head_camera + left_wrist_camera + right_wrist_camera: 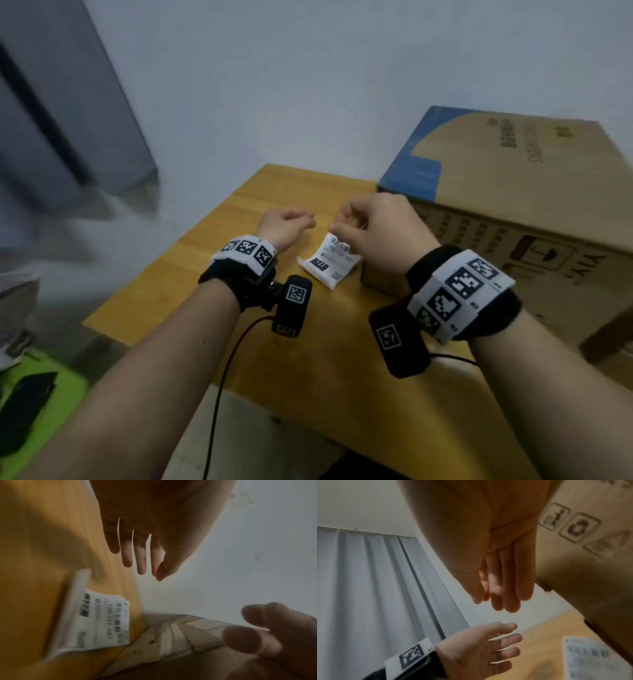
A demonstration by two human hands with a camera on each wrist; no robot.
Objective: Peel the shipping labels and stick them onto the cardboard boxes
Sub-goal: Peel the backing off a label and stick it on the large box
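Note:
A small stack of white shipping labels [330, 263] [102, 622] [594, 658] lies flat on the wooden table [274, 342], just left of a large cardboard box [513, 192] [171, 642] [590, 561] with a blue corner print. My right hand [370, 226] [505, 588] hovers over the stack's far edge. Its fingers are nearly straight and hold nothing. My left hand [287, 224] [140, 555] [479, 649] hangs a little to the left of the labels, fingers relaxed and empty. Neither hand touches the box.
A grey curtain [51, 120] [368, 588] hangs against the white wall on the left. Beyond the table's left edge lies a green surface [51, 411] with a dark object on it. A black cable [222, 377] runs from my left wrist over the table's near edge.

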